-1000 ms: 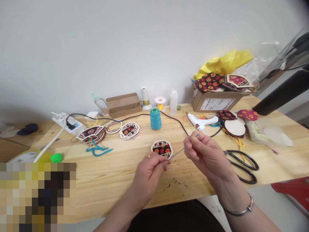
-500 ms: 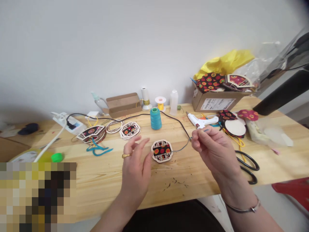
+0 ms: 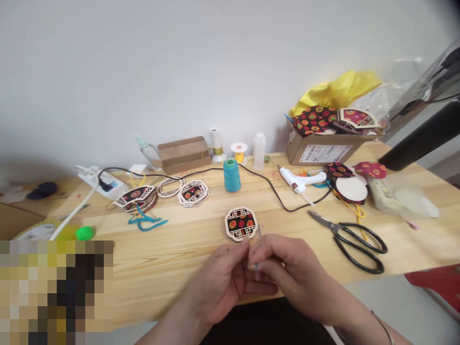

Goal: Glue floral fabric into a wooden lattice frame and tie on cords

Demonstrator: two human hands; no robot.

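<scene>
A flower-edged wooden lattice ornament with dark patterned fabric lies flat on the table. A thin blue-grey cord runs from its right side down to my right hand. That hand is closed, its thumb and fingers pinching the cord, whose teal end shows between the fingertips. Palm up, my left hand lies just under and beside it, fingers stretched beneath the right hand and partly hidden. The left thumb tip is at the ornament's lower edge; whether it touches, I cannot tell.
Black-handled scissors lie to the right, below a white glue gun. A teal thread cone stands behind the ornament. Stacked lattice pieces lie at left. A cardboard box holds fabric pieces; a black cable crosses the table.
My right hand has come left and down from over the scissors, bringing the cord end to my left hand. The left hand has moved right and turned palm up. The scissors now show fully.
</scene>
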